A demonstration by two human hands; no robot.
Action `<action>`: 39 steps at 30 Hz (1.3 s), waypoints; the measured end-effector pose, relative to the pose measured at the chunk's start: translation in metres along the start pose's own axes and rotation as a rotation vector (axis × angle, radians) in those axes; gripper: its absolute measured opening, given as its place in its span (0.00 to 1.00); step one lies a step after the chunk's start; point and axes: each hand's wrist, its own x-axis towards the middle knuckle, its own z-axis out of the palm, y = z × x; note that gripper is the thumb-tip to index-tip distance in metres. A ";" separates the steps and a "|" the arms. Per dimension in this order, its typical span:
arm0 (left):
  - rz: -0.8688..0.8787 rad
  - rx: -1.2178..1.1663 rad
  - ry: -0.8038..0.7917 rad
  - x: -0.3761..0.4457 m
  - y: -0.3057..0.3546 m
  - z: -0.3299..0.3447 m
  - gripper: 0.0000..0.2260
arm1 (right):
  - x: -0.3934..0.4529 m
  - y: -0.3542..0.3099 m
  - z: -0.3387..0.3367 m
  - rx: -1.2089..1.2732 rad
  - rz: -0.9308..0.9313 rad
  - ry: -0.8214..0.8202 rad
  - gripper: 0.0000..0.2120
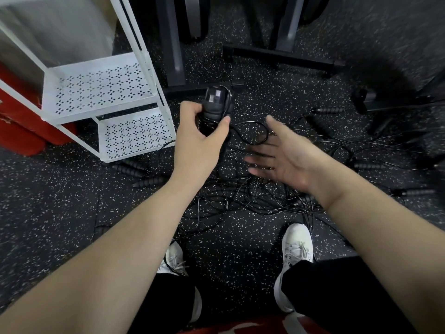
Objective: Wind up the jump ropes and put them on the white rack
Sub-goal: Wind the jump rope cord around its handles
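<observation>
A wound bundle of jump rope [216,104], black handles and cord pressed together, sits in the grip of the left hand [201,133], fingers and thumb curled round its lower part so that only the top of the bundle stands clear above the knuckles. Its exact make-up is hard to read, since the black cord blurs into the dark floor behind it; it seems to be two handles with cord looped round them. A loose loop of cord [255,133] trails from the bundle toward the right. The right hand [281,155] hangs beside it, palm up and fingers spread, holding nothing, its fingertips smeared by motion. Below both hands a tangle of ropes [240,201] lies on the speckled floor [60,208], with more handles [149,182] scattered near the rack's foot and others [330,109] farther right. The white rack [96,92] stands just left of the held bundle, its two perforated shelves in view and its upper part cut off by the frame. White shoes [298,249] show at the bottom.
</observation>
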 end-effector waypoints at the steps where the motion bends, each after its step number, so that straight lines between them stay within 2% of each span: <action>1: 0.015 0.021 -0.021 -0.001 0.001 0.000 0.13 | 0.001 0.000 -0.001 0.044 0.014 -0.015 0.25; 4: 0.045 0.089 -0.115 -0.005 0.003 0.002 0.13 | 0.000 0.001 -0.003 0.158 0.048 -0.034 0.25; 8: 0.020 0.077 -0.254 -0.009 0.006 0.009 0.12 | 0.000 0.002 0.003 0.366 -0.050 0.058 0.12; 14: -0.045 0.013 -0.311 -0.008 0.002 0.016 0.12 | 0.003 0.007 0.006 0.488 -0.189 0.146 0.06; 16: -0.061 -0.003 -0.318 -0.006 0.001 0.017 0.13 | 0.000 0.006 0.004 0.541 -0.241 0.147 0.06; 20: -0.132 -0.051 -0.370 -0.004 0.001 0.017 0.12 | -0.005 0.003 0.008 0.590 -0.388 0.170 0.15; 22: -0.200 -0.127 -0.386 -0.003 0.001 0.015 0.11 | -0.009 0.000 0.011 0.415 -0.544 0.237 0.11; 26: -0.333 -0.309 -0.369 -0.001 0.002 0.011 0.10 | -0.012 -0.005 0.011 -0.165 -0.831 0.315 0.07; 29: -0.389 -0.405 -0.334 0.000 0.004 0.009 0.10 | -0.010 -0.007 0.003 -0.382 -0.841 0.381 0.08; 33: -0.392 -0.440 -0.316 0.000 0.005 0.009 0.07 | -0.007 -0.003 -0.003 -0.635 -0.822 0.387 0.11; 39: -0.361 -0.369 -0.303 -0.002 0.003 0.010 0.08 | -0.011 -0.005 -0.001 -0.955 -0.996 0.346 0.11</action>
